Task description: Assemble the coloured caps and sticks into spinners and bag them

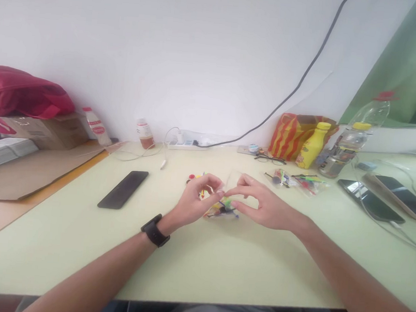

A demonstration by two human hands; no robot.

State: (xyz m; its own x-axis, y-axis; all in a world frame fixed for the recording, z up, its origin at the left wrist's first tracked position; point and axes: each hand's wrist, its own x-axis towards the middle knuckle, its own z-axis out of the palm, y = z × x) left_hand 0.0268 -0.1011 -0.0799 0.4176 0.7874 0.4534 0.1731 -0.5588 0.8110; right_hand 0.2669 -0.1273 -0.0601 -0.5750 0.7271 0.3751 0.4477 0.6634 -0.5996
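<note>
A small clear plastic bag point(221, 214) of colourful little parts, with green, yellow, blue and black showing, is between my hands above the table. My left hand point(197, 198), with a black watch on its wrist, pinches the bag's upper edge between thumb and forefinger. From the other side my right hand point(264, 202) grips the bag with bent fingers, its forefinger tip close to the left fingertips. Behind my left hand lie small red and yellow pieces point(191, 178), partly hidden by the fingers.
Left of my hands lies a black phone point(123, 190). More bagged parts point(295, 180) rest to the right, near glasses point(270, 159), a yellow bottle point(313, 146) and a striped bag point(286, 133). Two phones point(371, 200) with cables lie far right. A power strip point(185, 146) is by the wall.
</note>
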